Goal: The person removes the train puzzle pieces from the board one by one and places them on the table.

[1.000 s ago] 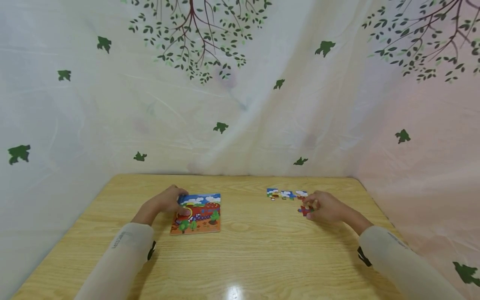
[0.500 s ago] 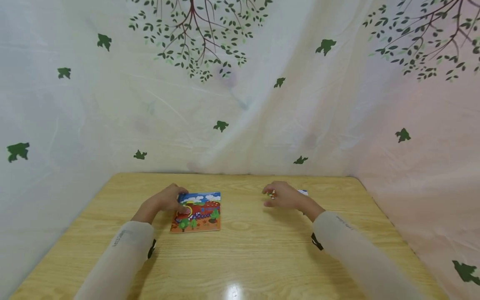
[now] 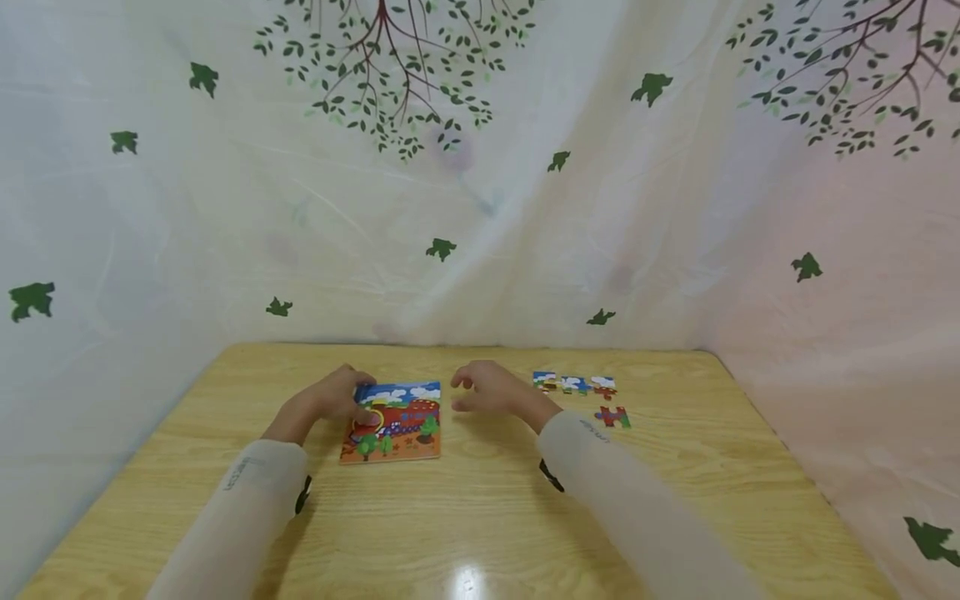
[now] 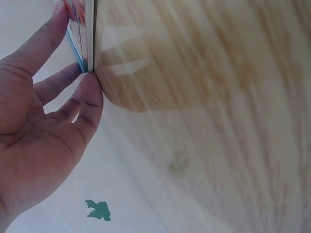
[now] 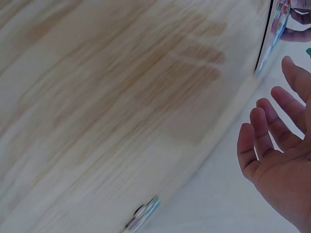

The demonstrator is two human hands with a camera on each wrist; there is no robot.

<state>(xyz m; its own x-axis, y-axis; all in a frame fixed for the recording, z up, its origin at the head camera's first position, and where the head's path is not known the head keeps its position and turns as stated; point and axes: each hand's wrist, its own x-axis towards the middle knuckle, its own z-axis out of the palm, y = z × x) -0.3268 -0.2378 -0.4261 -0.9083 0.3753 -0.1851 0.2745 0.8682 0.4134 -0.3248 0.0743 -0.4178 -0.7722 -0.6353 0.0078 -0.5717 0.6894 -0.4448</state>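
A picture jigsaw puzzle (image 3: pixel 408 421) with a red vehicle, clouds and trees lies flat left of the table's middle. My left hand (image 3: pixel 322 402) holds its left side, thumb on the picture. In the left wrist view, other fingers of that hand (image 4: pixel 48 116) meet the puzzle's edge (image 4: pixel 91 34). Just right of the puzzle is my right hand (image 3: pixel 491 390). Its fingers are loosely bent around nothing, and in the right wrist view the spread fingers (image 5: pixel 263 130) are apart from the puzzle (image 5: pixel 275 36).
Right of my right hand lies a row of loose puzzle pieces (image 3: pixel 574 385) with blue sky and clouds. A red and green piece (image 3: pixel 615 417) lies nearer. All rest on the wooden table (image 3: pixel 450 517), backed by a pale curtain (image 3: pixel 337 225) with leaf prints.
My right hand has let go of the red and green piece and moved left across the table, past the loose pieces, to beside the puzzle. My left hand has stayed on the puzzle.
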